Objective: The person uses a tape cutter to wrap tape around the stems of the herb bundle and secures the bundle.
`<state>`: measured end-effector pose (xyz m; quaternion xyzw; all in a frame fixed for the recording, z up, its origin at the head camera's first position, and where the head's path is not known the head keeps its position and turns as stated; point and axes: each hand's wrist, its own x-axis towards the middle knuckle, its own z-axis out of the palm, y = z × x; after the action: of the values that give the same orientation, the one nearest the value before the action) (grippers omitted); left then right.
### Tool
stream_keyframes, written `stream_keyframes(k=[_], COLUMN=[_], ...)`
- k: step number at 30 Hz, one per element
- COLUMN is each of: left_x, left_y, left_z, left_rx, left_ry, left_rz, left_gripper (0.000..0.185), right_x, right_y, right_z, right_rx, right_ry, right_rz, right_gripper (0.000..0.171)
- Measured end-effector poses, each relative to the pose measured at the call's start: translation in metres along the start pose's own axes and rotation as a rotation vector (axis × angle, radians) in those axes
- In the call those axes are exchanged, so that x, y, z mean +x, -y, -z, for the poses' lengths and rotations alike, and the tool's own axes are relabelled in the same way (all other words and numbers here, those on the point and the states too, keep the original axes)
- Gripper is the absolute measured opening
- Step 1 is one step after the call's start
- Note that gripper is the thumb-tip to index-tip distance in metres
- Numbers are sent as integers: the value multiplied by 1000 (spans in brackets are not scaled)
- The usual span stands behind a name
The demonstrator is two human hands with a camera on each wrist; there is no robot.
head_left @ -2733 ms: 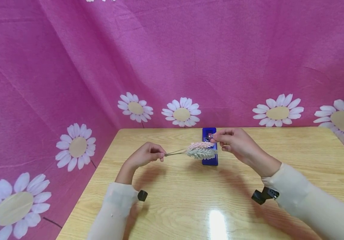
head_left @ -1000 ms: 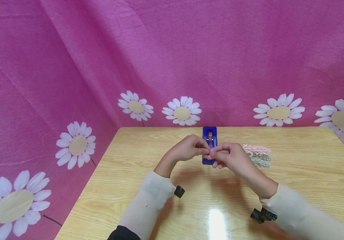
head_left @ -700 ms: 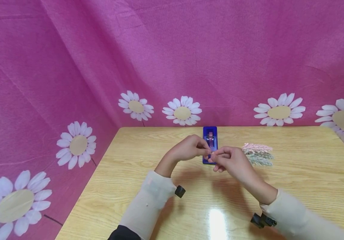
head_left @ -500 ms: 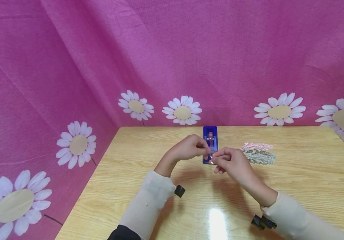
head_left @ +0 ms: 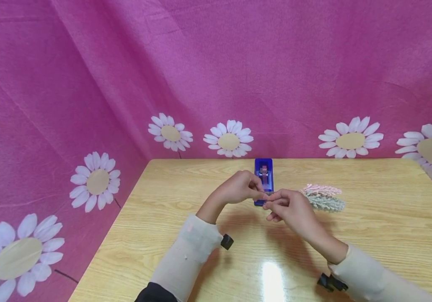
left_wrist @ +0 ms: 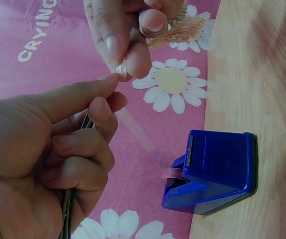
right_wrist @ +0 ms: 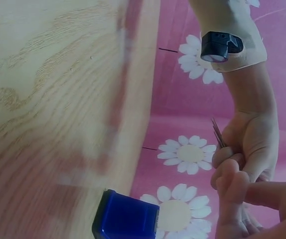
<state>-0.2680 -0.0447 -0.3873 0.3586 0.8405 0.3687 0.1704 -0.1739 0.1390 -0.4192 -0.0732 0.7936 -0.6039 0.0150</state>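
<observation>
My left hand (head_left: 238, 187) grips the thin stems (left_wrist: 67, 211) of a small bunch of wheat stalks in its curled fingers. Their ears, one pink (head_left: 325, 190) and the others grey-green (head_left: 327, 203), stick out past my right hand (head_left: 293, 212) in the head view. That hand's finger and thumb pinch a bit of clear tape (left_wrist: 123, 68), touching or nearly touching the left thumb tip. From the left fingertips a see-through strip slants toward the blue tape dispenser (left_wrist: 217, 164); whether it joins the roll I cannot tell. Fingers partly hide the dispenser's near end in the head view.
The dispenser stands near the far edge of the wooden table (head_left: 208, 268), below and just behind the hands. A pink cloth (head_left: 276, 75) with white daisies hangs behind and at the left. Black wrist cameras (head_left: 227, 241) protrude from both sleeves.
The left hand has come right, carrying the stalks from above the dispenser to its right side. The right hand has left the dispenser's top and come nearer. Lately its fingers have shifted slightly around the stems.
</observation>
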Motion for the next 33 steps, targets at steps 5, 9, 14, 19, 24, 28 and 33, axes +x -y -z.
stream_keyframes(k=[5, 9, 14, 19, 24, 28, 33], left_x=[0, -1, 0, 1, 1, 0, 1], left_y=[0, 0, 0, 0, 0, -1, -2], left_z=[-1, -1, -1, -1, -3, -4, -6], left_rx=[4, 14, 58, 100, 133, 146, 175], left_ry=[10, 10, -6, -13, -15, -15, -49], left_rz=[10, 20, 0, -18, -15, -10, -9], left_gripper=[17, 16, 21, 28, 29, 32, 35], right_x=[-6, -11, -4, 16, 39, 50, 55], right_y=[5, 16, 39, 55, 56, 51, 45], right_z=[5, 13, 29, 41, 44, 43, 45], right_rx=[2, -26, -137, -350, -566, -642, -598], right_ry=[29, 54, 70, 57, 157, 314, 414], right_rz=[-1, 0, 32, 143, 208, 172, 107], right_gripper=[19, 22, 27, 27, 21, 19, 33])
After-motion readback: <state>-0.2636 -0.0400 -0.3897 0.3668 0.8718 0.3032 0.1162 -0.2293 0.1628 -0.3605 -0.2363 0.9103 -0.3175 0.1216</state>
